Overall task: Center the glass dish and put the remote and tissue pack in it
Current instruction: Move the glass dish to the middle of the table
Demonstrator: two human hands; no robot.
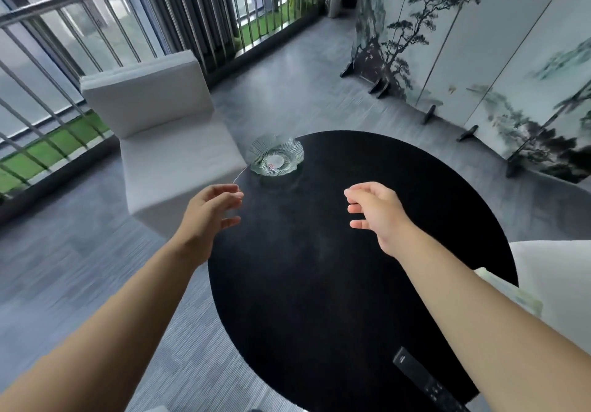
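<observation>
Glass dish [276,156] sits at the far left edge of the round black bench [335,251]. Both forearms stretch toward it: left hand [209,211] and right hand [377,211] hover short of it, fingers loosely curled, spread, empty. Remote [427,383] lies at the near edge.

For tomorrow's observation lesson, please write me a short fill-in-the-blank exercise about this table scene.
1. The glass dish sits at the table's far ____.
2. The table top is round and ____.
3. Both hands, the left hand and the right hand, hold ____.
4. The remote lies ____ the right arm.

Missing words: edge; black; nothing; under
</observation>
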